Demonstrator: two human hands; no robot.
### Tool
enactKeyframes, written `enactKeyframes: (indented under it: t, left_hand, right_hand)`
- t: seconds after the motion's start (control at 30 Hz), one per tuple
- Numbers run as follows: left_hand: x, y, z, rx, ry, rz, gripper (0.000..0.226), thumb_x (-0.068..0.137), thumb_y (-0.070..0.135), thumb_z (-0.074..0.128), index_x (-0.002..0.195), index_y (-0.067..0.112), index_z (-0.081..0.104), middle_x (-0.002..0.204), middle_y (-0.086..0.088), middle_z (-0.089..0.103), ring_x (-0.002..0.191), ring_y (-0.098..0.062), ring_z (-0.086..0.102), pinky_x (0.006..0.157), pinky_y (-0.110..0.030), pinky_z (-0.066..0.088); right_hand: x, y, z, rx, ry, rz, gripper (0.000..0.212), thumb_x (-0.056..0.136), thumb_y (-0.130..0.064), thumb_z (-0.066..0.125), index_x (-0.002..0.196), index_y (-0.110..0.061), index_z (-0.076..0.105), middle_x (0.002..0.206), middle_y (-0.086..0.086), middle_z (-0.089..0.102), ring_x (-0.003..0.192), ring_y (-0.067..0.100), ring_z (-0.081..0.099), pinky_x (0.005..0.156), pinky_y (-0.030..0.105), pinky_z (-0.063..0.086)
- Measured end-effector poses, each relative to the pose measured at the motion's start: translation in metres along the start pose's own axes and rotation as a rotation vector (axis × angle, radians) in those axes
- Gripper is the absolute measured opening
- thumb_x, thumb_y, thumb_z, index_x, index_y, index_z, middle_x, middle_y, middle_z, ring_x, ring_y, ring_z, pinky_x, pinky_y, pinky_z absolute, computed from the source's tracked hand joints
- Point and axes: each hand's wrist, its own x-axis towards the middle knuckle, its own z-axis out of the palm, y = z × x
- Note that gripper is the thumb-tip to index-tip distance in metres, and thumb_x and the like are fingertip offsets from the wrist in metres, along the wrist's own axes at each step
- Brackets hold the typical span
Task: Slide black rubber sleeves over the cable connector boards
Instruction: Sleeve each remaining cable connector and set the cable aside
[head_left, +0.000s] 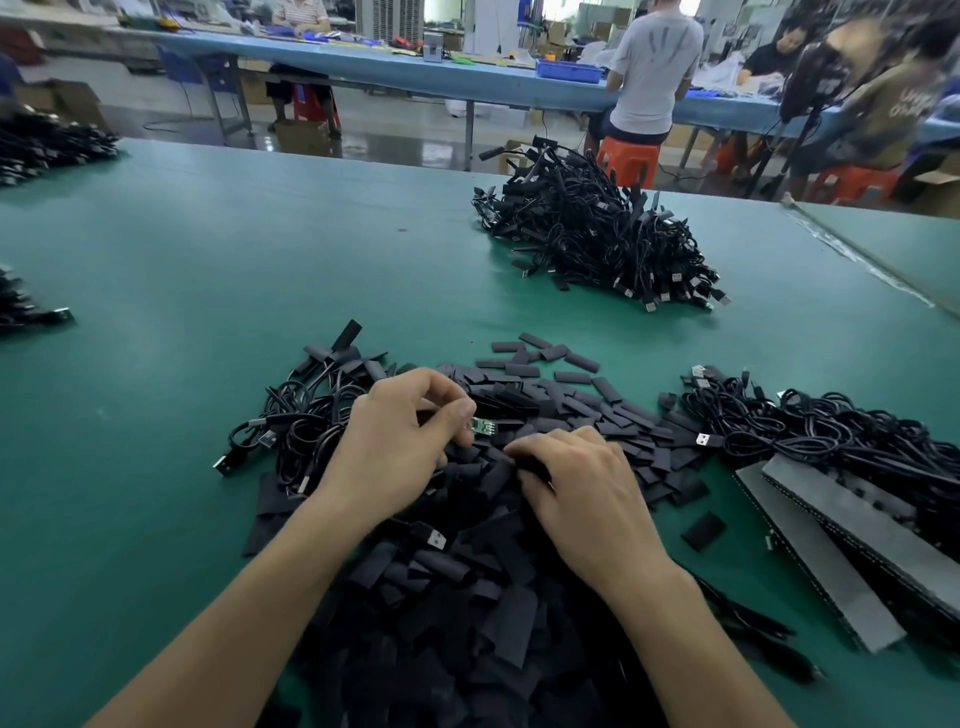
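A big heap of flat black rubber sleeves (467, 597) covers the green table (208, 270) in front of me. My left hand (400, 436) pinches a cable just behind its small green connector board (484, 427), which pokes out to the right past my thumb. My right hand (576, 483) lies knuckles-up on the heap, its fingertips curled onto a black sleeve (535, 470) just below the board. Board and sleeve are apart.
Loose black USB cables (301, 421) lie left of my hands and more cables (831, 431) at the right, above grey foam strips (821, 551). A pile of sleeved cables (597, 234) sits farther back. Other people work at a blue bench beyond.
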Motion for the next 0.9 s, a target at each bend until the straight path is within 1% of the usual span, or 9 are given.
enactKeyframes:
  t: [0.1, 0.17, 0.27, 0.33, 0.43, 0.53, 0.7, 0.8, 0.9]
  left_hand:
    - [0.001, -0.005, 0.004, -0.110, -0.010, -0.061, 0.011, 0.097, 0.022, 0.064, 0.086, 0.024, 0.067, 0.074, 0.005, 0.074, 0.049, -0.007, 0.058, 0.055, -0.017, 0.048]
    - [0.001, -0.007, 0.006, -0.136, 0.004, -0.077, 0.011, 0.097, 0.021, 0.063, 0.087, 0.024, 0.068, 0.075, 0.005, 0.075, 0.049, -0.008, 0.058, 0.055, -0.018, 0.048]
    - [0.000, -0.006, 0.007, -0.157, -0.019, -0.075, 0.015, 0.098, 0.017, 0.062, 0.087, 0.026, 0.068, 0.079, 0.006, 0.075, 0.050, -0.009, 0.061, 0.056, -0.019, 0.050]
    - [-0.001, -0.003, 0.009, -0.167, -0.048, -0.055, 0.015, 0.098, 0.016, 0.061, 0.088, 0.025, 0.068, 0.081, 0.006, 0.076, 0.051, -0.010, 0.061, 0.057, -0.018, 0.051]
    - [-0.003, 0.004, 0.011, -0.204, -0.068, -0.011, 0.010, 0.096, 0.024, 0.064, 0.089, 0.021, 0.070, 0.077, 0.003, 0.075, 0.049, -0.010, 0.061, 0.052, -0.014, 0.046]
    - [-0.005, 0.008, 0.011, -0.252, -0.070, -0.004, 0.003, 0.090, 0.023, 0.073, 0.088, 0.021, 0.072, 0.071, 0.002, 0.073, 0.050, -0.011, 0.062, 0.051, -0.014, 0.045]
    - [-0.006, 0.009, 0.011, -0.311, -0.041, -0.009, 0.009, 0.084, 0.012, 0.078, 0.086, 0.018, 0.072, 0.071, -0.001, 0.074, 0.050, -0.011, 0.063, 0.051, -0.016, 0.047]
    - [-0.007, 0.009, 0.013, -0.333, -0.042, -0.016, 0.008, 0.085, 0.010, 0.077, 0.085, 0.016, 0.073, 0.068, -0.001, 0.073, 0.051, -0.010, 0.062, 0.050, -0.016, 0.047]
    - [-0.006, 0.010, 0.014, -0.354, -0.038, -0.023, 0.007, 0.091, 0.011, 0.070, 0.085, 0.014, 0.073, 0.068, -0.002, 0.073, 0.051, -0.010, 0.062, 0.047, -0.014, 0.045]
  right_hand:
    - [0.000, 0.000, -0.001, 0.064, 0.091, 0.045, 0.024, 0.098, -0.022, 0.055, 0.117, -0.028, 0.069, 0.111, -0.011, 0.071, 0.102, 0.014, 0.055, 0.094, 0.034, 0.045]
    - [0.002, 0.002, -0.003, 0.150, 0.189, 0.088, 0.024, 0.097, -0.016, 0.057, 0.113, -0.025, 0.072, 0.106, -0.010, 0.071, 0.099, 0.010, 0.058, 0.092, 0.029, 0.046]
    - [0.005, 0.006, -0.008, 0.474, 0.241, 0.177, 0.026, 0.095, -0.009, 0.059, 0.102, -0.029, 0.074, 0.084, -0.016, 0.068, 0.068, -0.005, 0.056, 0.065, 0.008, 0.042]
    - [0.007, 0.006, -0.013, 0.691, 0.187, 0.201, 0.029, 0.095, -0.009, 0.059, 0.094, -0.035, 0.073, 0.067, -0.015, 0.064, 0.052, -0.001, 0.051, 0.051, 0.009, 0.037]
    - [0.007, 0.002, -0.017, 0.816, 0.121, 0.172, 0.030, 0.095, -0.010, 0.060, 0.090, -0.037, 0.073, 0.070, -0.011, 0.069, 0.059, 0.008, 0.060, 0.052, 0.022, 0.046]
    - [0.007, -0.001, -0.018, 0.827, 0.122, 0.149, 0.028, 0.095, -0.010, 0.061, 0.092, -0.035, 0.073, 0.076, -0.010, 0.070, 0.070, 0.022, 0.064, 0.065, 0.035, 0.054]
    - [0.005, -0.004, -0.019, 0.762, 0.078, 0.069, 0.027, 0.084, -0.018, 0.077, 0.105, -0.034, 0.072, 0.090, -0.017, 0.070, 0.084, 0.001, 0.065, 0.075, 0.016, 0.050]
    - [0.004, -0.007, -0.019, 0.534, 0.185, -0.028, 0.031, 0.080, -0.019, 0.082, 0.108, -0.030, 0.074, 0.097, -0.019, 0.067, 0.092, -0.004, 0.062, 0.078, 0.007, 0.044]
    - [0.004, -0.005, -0.021, 0.499, 0.236, -0.034, 0.030, 0.079, -0.019, 0.082, 0.108, -0.024, 0.076, 0.095, -0.016, 0.068, 0.092, -0.004, 0.061, 0.077, 0.004, 0.042]
